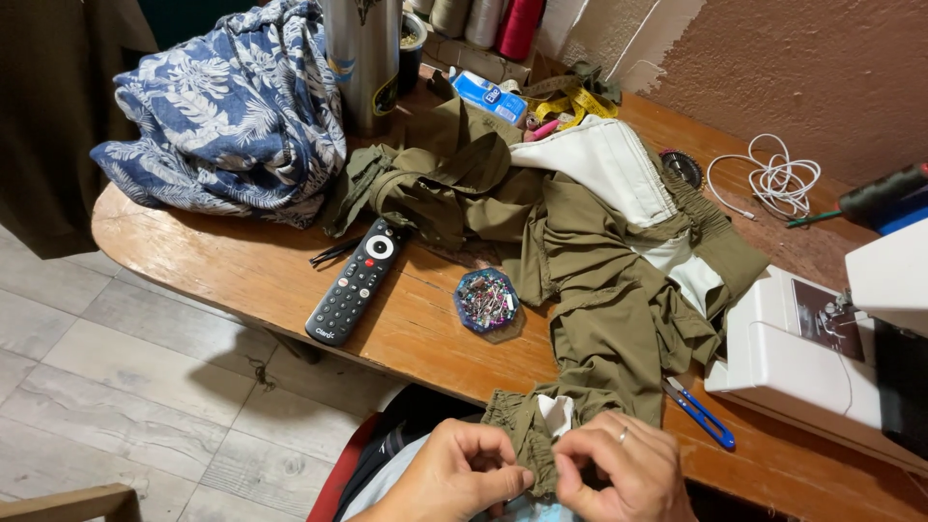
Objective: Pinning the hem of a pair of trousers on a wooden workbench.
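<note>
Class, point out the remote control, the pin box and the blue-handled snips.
remote control (pixel 354 281), head view, middle of its keypad
pin box (pixel 486 301), head view, centre of lid
blue-handled snips (pixel 706 416), head view, handle

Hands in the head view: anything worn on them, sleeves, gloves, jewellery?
Both hands are bare, no gloves. The right hand wears a plain silver-coloured ring on one finger. The left hand shows no ring or watch. No sleeves reach the wrists in view; the forearms are cut off by the frame's lower edge.
</note>
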